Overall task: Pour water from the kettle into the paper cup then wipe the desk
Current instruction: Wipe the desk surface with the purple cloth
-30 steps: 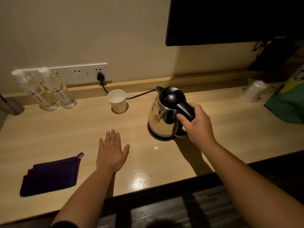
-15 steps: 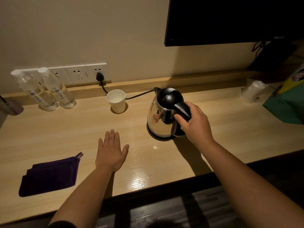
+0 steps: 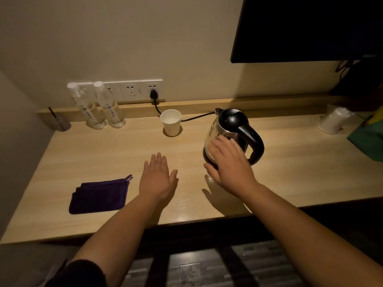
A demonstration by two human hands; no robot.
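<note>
A steel kettle (image 3: 238, 129) with a black lid and handle stands on its base on the wooden desk (image 3: 290, 162). My right hand (image 3: 230, 164) hovers in front of the kettle's body with fingers spread, holding nothing; the handle is free to its right. A white paper cup (image 3: 171, 122) stands upright at the back, left of the kettle. My left hand (image 3: 158, 179) rests flat and open on the desk. A folded purple cloth (image 3: 99, 195) lies left of it.
Two water bottles (image 3: 99, 108) stand at the back left below a wall socket strip (image 3: 134, 90), with the kettle's cord (image 3: 194, 117) running behind the cup. A white object (image 3: 333, 121) and a green bag (image 3: 369, 139) sit at the right. A dark screen (image 3: 310, 27) hangs above.
My right hand has let go of the kettle's handle and moved left, in front of the kettle's body. The view has shifted, so everything sits further right. My left hand stays flat.
</note>
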